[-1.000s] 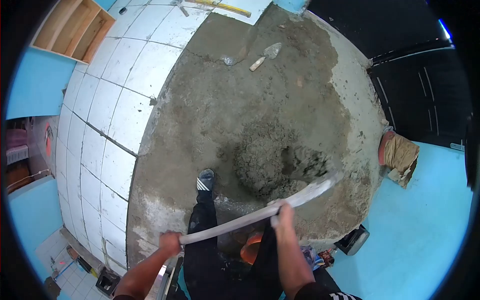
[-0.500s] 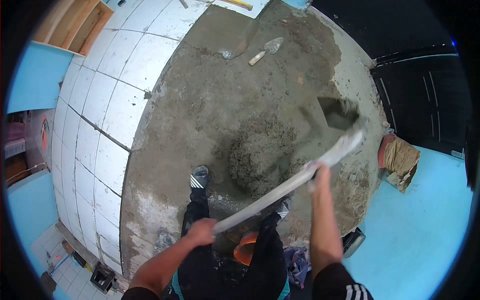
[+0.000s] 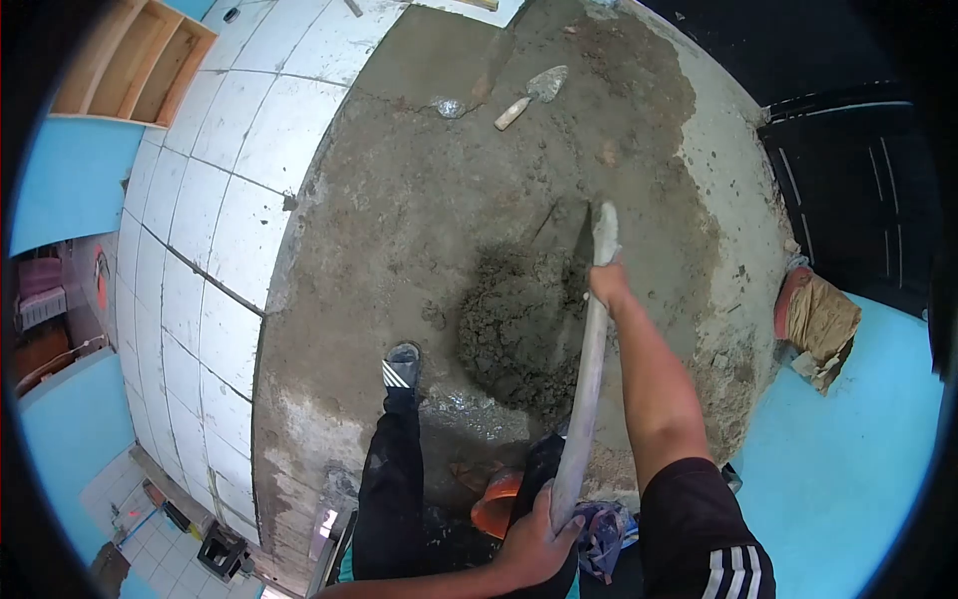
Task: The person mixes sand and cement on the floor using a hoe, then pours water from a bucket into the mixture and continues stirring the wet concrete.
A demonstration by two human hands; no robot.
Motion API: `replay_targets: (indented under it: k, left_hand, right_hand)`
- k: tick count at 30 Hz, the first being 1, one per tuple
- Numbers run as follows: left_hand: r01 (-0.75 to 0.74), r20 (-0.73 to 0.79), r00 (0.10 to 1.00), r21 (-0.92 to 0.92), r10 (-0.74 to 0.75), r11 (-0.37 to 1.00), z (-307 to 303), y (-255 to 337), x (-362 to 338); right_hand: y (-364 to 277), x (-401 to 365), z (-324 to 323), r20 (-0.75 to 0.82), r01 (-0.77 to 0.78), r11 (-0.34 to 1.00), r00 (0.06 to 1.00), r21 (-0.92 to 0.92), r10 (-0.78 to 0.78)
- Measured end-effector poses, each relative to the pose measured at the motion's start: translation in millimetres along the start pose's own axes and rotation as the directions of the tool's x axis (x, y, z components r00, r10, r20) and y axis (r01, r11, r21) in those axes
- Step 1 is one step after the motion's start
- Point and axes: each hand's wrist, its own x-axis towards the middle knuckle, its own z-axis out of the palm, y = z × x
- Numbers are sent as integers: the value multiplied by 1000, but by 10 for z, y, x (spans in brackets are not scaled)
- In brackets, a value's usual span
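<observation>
My left hand [image 3: 540, 544] is closed around the lower end of a long pale wooden handle [image 3: 584, 399], near my lap. Further up the same handle, my right hand [image 3: 608, 283] grips it close to its far end. The tool's dark blade [image 3: 583, 240] shows only edge-on beside the handle's tip, at the right side of a heap of wet mortar [image 3: 514, 324]. A trowel [image 3: 545, 86] with a pale handle lies on the wet cement floor [image 3: 399, 220] beyond the heap.
White tiles [image 3: 220, 200] border the cement at left. An orange bucket [image 3: 496, 504] stands between my legs. At right are a torn paper sack [image 3: 818, 319] and a black door [image 3: 848, 190]. A wooden shelf [image 3: 135, 60] is at the upper left.
The tool has swung from the right toward the heap, and its handle is now steeper. My left hand has moved right and down; my right hand has moved up and slightly left.
</observation>
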Motion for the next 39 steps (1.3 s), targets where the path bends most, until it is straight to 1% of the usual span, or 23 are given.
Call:
replay_targets:
  k: [2,3,5,6,7,9,12,14,16,18,20,21,24,27,29,30,31,32,33,34,36,38,39]
  left_hand:
    - [-33,98,994,-140,47,990,-78,155,-199]
    - [-56,136,987,-214,86,975,-96,258,-274]
    - [-59,55,996,-138,67,989,-58,383,-475]
    - [-49,14,999,-102,51,994,-27,435,-569]
    - [28,37,999,0,-28,1000,-22,522,-614]
    - [231,283,944,-194,-171,953,-260,935,-556]
    - [-112,136,980,-215,143,970,10,656,-335]
    - [116,372,927,-392,42,913,-267,1235,-470]
    - [238,536,844,-376,1,896,-468,1564,-647]
    - [117,482,874,-338,65,934,-302,1469,-724]
    - [-173,237,938,-307,252,936,417,1088,-741]
    - [-265,202,922,-297,331,917,609,1053,-780]
    - [-356,210,868,-365,449,860,729,1100,-1094]
    - [-344,343,841,-257,418,903,284,1025,-1430]
    - [-427,373,801,-192,468,884,-18,529,-1507]
    - [-389,470,731,-310,495,867,-346,385,-1488]
    - [-582,347,678,-285,648,761,-358,-164,-1366]
    - [-509,508,667,-224,545,831,-773,-428,-1340]
    - [-522,535,706,-50,464,851,-1155,-582,-1301]
    - [-331,471,866,294,166,897,-1410,-1055,-1151]
    - [-162,61,985,636,160,755,-1900,-1805,-931]
    - [184,-291,946,844,141,504,-2290,-2263,-540]
    - [229,-373,902,840,217,491,-2520,-2702,-303]
  right_hand:
    - [-41,-58,108,0,37,999,999,-2,-37]
    - [-97,-118,66,135,-35,995,990,-98,49]
    - [56,-270,210,159,-34,983,985,-181,63]
    - [309,-260,387,234,-120,987,962,-107,143]
    - [542,-241,539,314,-216,976,924,-35,216]
    - [656,-240,559,440,-314,949,851,-12,287]
    - [526,-246,472,569,-459,880,760,125,315]
    - [610,-154,371,664,-560,812,672,167,327]
    - [670,-256,303,618,-524,809,737,267,274]
    - [741,-283,164,609,-521,786,755,332,243]
    - [914,-342,-182,636,-558,754,731,347,248]
    - [906,-456,-388,644,-559,719,737,413,203]
    - [840,-849,-1015,607,-578,662,761,476,228]
    - [776,-1211,-1378,470,-539,515,840,667,271]
    - [894,-1342,-1515,361,-470,575,883,670,300]
    - [963,-1405,-1541,302,-433,603,901,670,311]
    - [1095,-1463,-1456,177,-343,542,925,767,335]
    - [1114,-1636,-1356,67,-279,545,924,791,376]
    - [998,-1910,-1153,-43,-213,553,910,805,413]
    - [898,-2149,-925,-154,-144,565,881,812,446]
    - [887,-2469,-373,-133,-109,459,876,882,464]
    - [860,-2821,139,20,-173,355,918,919,395]
    - [767,-3005,315,106,-266,353,905,897,412]
